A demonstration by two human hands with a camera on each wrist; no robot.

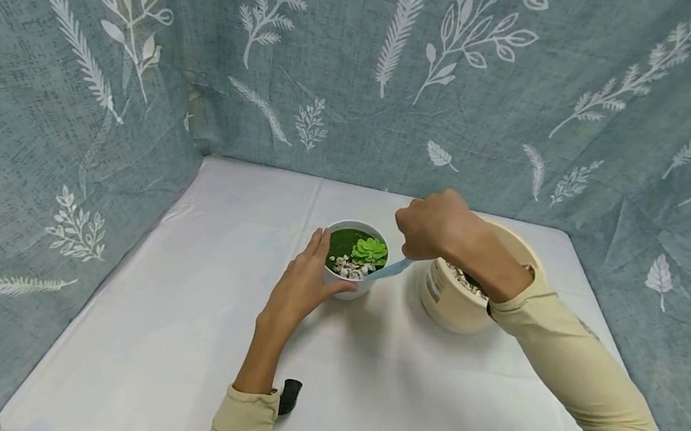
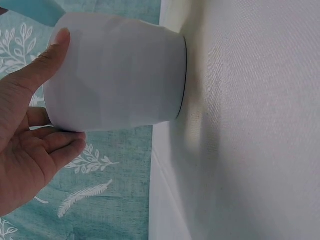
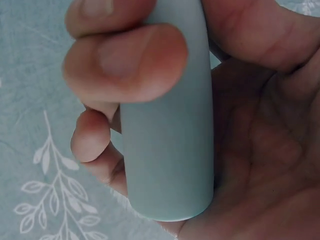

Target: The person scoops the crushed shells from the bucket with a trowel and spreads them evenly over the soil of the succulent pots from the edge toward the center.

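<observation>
a small white pot (image 1: 351, 289) is steadied on the white table cover (image 1: 147, 326) by the left hand (image 1: 302, 286), whose fingers are laid nearly straight along its side with the thumb across the front, so it is braced rather than clenched; in the pot a green succulent (image 1: 369, 249) is seen on green moss, with pale pebbles (image 1: 346, 267) along the near rim. a light blue scoop (image 1: 391, 269) is gripped by its handle in the right hand (image 1: 434, 225), fingers curled round it, its tip held at the pot's rim. a larger cream pot (image 1: 450, 302) stands just beside, under the right forearm. pebbles could be spilled onto the cover if the scoop were tilted outside the rim, and the light pot could be tipped if pushed by the scoop
</observation>
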